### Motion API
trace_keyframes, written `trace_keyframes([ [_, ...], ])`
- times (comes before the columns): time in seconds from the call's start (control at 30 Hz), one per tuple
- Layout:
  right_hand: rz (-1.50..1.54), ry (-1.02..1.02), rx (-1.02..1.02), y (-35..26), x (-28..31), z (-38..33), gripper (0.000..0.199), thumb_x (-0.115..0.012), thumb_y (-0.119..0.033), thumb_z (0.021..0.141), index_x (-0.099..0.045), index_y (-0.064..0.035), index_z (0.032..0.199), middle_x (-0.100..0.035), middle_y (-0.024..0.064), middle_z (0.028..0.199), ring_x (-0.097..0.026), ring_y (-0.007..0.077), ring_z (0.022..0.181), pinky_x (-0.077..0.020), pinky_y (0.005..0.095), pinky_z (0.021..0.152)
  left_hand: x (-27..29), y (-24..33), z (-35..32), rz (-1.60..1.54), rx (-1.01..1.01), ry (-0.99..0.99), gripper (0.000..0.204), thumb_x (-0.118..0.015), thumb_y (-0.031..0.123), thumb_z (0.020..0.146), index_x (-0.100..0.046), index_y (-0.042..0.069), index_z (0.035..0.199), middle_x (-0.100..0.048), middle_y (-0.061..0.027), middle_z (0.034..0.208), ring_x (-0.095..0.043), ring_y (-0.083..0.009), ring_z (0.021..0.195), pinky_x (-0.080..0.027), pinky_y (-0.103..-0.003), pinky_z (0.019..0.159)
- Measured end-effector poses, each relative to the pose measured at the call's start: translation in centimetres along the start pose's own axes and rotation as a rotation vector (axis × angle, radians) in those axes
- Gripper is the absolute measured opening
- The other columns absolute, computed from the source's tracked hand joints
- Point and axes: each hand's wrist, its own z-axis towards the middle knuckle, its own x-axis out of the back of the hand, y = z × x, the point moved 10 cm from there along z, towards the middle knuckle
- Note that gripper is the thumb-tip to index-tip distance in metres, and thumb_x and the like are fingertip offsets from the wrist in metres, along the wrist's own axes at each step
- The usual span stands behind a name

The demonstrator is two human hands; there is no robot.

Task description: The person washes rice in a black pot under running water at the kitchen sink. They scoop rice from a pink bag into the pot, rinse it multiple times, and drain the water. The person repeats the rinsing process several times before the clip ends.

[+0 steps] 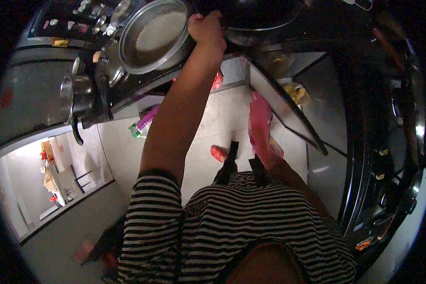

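Observation:
My left arm stretches up to the counter. There my left hand [207,31], its fingers curled, sits at the right rim of a wide metal bowl [128,56], close to a dark pan [265,27]. What those fingers grip is too dark to make out. Inside the bowl lies a pale, grainy layer that looks like rice [163,31]. Low in front of my body, my right hand [271,160] is closed around the bottom of a pink, limp, bag-like thing [260,116], which partly blends with the fingers.
An open cabinet door [288,106] juts out over the pale floor [222,113]. At the counter's left part stands a steel saucepan [83,94], its handle sticking out. A purple and green packet [146,120] lies lower down. A red slipper [217,153] shows below me.

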Motion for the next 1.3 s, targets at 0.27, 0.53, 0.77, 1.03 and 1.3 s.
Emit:
trace_keyframes([
  [0.27,-0.023,-0.04,0.023,-2.6,1.1,2.2,0.016,-0.055,-0.008,0.078,-0.059,0.0008,0.09,-0.056,0.0161,0.08,-0.057,0.0321,0.08,-0.049,0.0387,0.067,5.2,-2.1,-10.6,0.339,-0.191,-0.163,0.036,-0.069,0.026,0.076,-0.046,0.006,0.095,-0.055,-0.0091,0.076,-0.055,-0.0187,0.061,-0.046,-0.029,0.046],
  [0.53,-0.123,-0.153,0.156,-8.9,1.1,6.8,0.016,-0.055,-0.008,0.078,-0.058,0.0015,0.091,-0.055,0.0163,0.079,-0.057,0.032,0.079,-0.0493,0.0383,0.066,25.3,-22.2,-22.4,0.97,0.42,0.003,0.091,-0.079,0.046,0.063,-0.033,-0.003,0.126,-0.054,-0.0217,0.106,-0.058,-0.0299,0.086,-0.051,-0.036,0.072],
  [0.77,-0.233,-0.077,0.463,-16.7,-1.0,9.7,0.017,-0.055,-0.009,0.075,-0.06,0.0018,0.088,-0.056,0.0171,0.079,-0.058,0.0319,0.078,-0.0502,0.039,0.068,29.3,-19.4,-25.1,0.427,0.787,-0.016,0.08,-0.076,0.042,0.068,-0.04,0.003,0.127,-0.064,-0.0122,0.085,-0.064,-0.0212,0.075,-0.054,-0.035,0.065],
  [1.03,-0.26,-0.345,0.3,-22.0,-6.0,14.9,0.022,-0.056,-0.014,0.078,-0.062,0.0009,0.093,-0.059,0.0171,0.081,-0.06,0.0322,0.081,-0.0502,0.0404,0.071,41.8,-20.3,-24.9,0.105,0.378,0.148,0.009,-0.052,0.013,0.085,-0.056,0.005,0.084,-0.054,-0.005,0.065,-0.048,-0.0158,0.049,-0.041,-0.029,0.042],
  [1.3,-0.352,-0.44,0.161,-24.6,-6.5,16.9,0.023,-0.055,-0.019,0.081,-0.063,-0.0021,0.095,-0.061,0.0157,0.085,-0.061,0.0311,0.083,-0.0497,0.0407,0.073,45.4,-14.5,-31.3,-0.518,0.719,0.298,0.012,-0.05,0.019,0.089,-0.05,0.007,0.091,-0.05,-0.0022,0.07,-0.045,-0.0152,0.053,-0.037,-0.025,0.045],
])
